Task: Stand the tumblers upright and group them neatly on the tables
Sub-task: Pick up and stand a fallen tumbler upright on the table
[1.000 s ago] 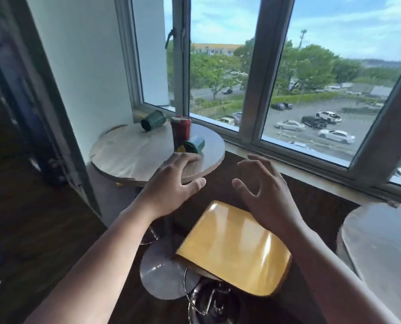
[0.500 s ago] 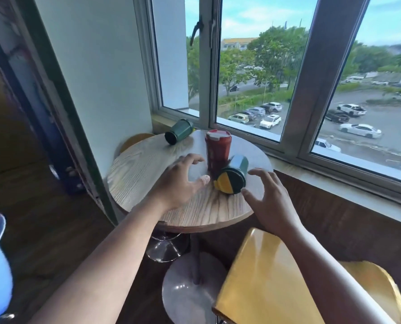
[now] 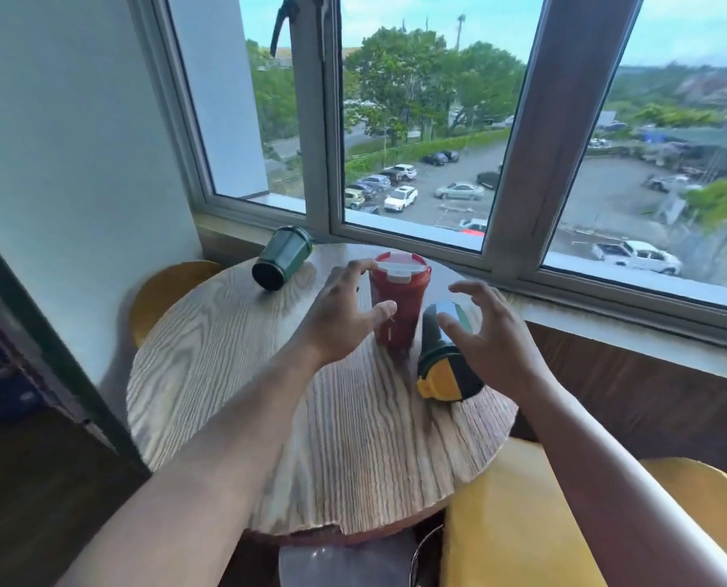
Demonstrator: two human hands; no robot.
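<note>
**Hands closing in on two tumblers**

The left hand (image 3: pixel 336 315) had its grip spread wide, thumb and fingers curved around the red tumbler (image 3: pixel 398 302) without clearly pressing on it; whether skin touched plastic could not be told. The right hand (image 3: pixel 493 332) was likewise open and holding nothing, its fingers arched over the yellow-lidded tumbler (image 3: pixel 444 366), which lay on its side just beside the red one, lid pointing toward the near edge of the round counter (image 3: pixel 235 374). The red tumbler already stood upright near the middle. A green tumbler (image 3: pixel 283 258) lay tipped over, well apart, at the far edge by the window sill.

To do this step well, the right hand should probably close around the fallen tumbler's body rather than its lid, swing the base down, and set it close to the red one without knocking it. The left hand could steady the red tumbler meanwhile.
</note>
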